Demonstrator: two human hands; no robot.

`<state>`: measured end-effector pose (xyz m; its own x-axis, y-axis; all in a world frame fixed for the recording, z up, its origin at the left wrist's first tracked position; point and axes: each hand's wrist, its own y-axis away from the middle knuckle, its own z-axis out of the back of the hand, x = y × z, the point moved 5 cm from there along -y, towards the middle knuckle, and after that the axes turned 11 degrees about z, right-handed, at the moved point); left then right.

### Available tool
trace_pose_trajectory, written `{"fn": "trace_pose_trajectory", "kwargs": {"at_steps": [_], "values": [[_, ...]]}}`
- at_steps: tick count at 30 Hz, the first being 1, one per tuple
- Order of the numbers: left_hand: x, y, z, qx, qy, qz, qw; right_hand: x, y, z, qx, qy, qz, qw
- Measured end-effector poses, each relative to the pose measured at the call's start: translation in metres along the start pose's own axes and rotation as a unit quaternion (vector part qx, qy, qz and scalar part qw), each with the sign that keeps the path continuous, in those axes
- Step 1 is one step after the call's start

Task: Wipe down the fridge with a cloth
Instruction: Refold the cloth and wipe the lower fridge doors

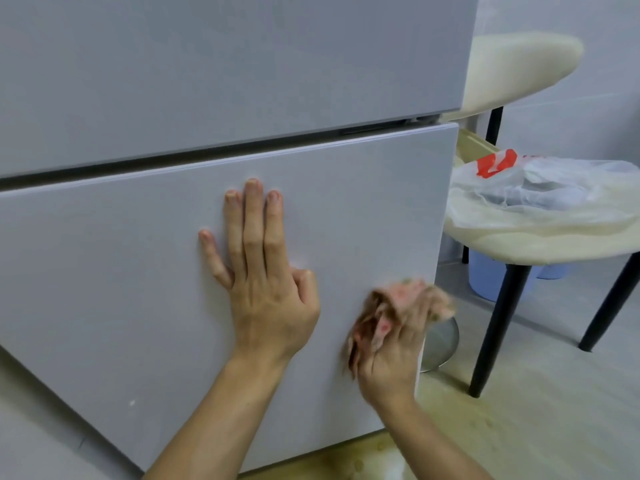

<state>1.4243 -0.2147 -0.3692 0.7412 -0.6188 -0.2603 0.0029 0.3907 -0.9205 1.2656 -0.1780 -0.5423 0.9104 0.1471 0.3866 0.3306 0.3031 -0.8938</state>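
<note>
Fridge (104,271): pale grey, fills left and centre of view; upper door above, lower drawer front below, dark gap btwn them.
Cloth (398,306): pinkish-brown, crumpled, blurred; bunched in the right-hand grip, at the drawer front's right edge, low on the panel.
Right hand (391,355): grip clenched round the cloth, fingers wrapped into the folds; cloth sticks out above and left of the grip. Blurred, so exact contact w/ the panel can't be told.
Left hand (263,271): grip released, palm flat on the drawer front, fingers spread and pointing up, thumb tucked to the right; sits left of and a bit higher than the cloth grip, apart from it.
Forearms: both bare, enter from bottom edge.
Stool (540,237): cream padded seat, black legs; right of the cloth grip, near the fridge's side.
Plastic bag (554,188): whitish w/ red print, lies on the stool seat, up and right of the grip.
Blue bucket (491,278): under the stool, partly hidden.
Metal round thing (440,341): just behind the cloth grip, by the fridge corner; can't tell what it is.
Floor (519,427): light wood-look, below the grip.
</note>
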Motion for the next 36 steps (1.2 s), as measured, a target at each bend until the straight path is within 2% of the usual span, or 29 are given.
{"fn": "trace_pose_trajectory", "kwargs": {"at_steps": [2, 5, 11, 19, 24, 30, 36], "values": [[0.001, 0.0, 0.0, 0.0, 0.006, -0.001, 1.0, -0.002, 0.033, -0.008, 0.058, 0.035, 0.052, 0.996], [0.002, 0.0, 0.0, 0.004, 0.004, 0.0, 1.0, -0.008, 0.036, -0.012, 0.069, 0.069, 0.056, 0.994], [0.004, -0.001, 0.0, 0.017, 0.007, -0.006, 1.0, 0.008, -0.008, -0.01, 0.022, 0.026, 0.048, 0.998], [0.008, -0.001, 0.005, 0.04, 0.003, -0.023, 0.999, 0.051, -0.134, 0.016, -0.08, -0.003, 0.184, 0.98], [0.016, 0.003, 0.006, 0.037, -0.022, -0.051, 0.998, 0.039, -0.069, -0.006, -0.077, 0.016, 0.175, 0.981], [0.028, 0.013, 0.007, 0.033, -0.01, -0.059, 0.998, 0.023, 0.043, -0.041, 0.039, 0.061, 0.22, 0.973], [0.043, 0.029, 0.011, 0.062, -0.042, -0.074, 0.994, 0.015, 0.047, -0.038, 0.075, 0.049, 0.227, 0.97]]}}
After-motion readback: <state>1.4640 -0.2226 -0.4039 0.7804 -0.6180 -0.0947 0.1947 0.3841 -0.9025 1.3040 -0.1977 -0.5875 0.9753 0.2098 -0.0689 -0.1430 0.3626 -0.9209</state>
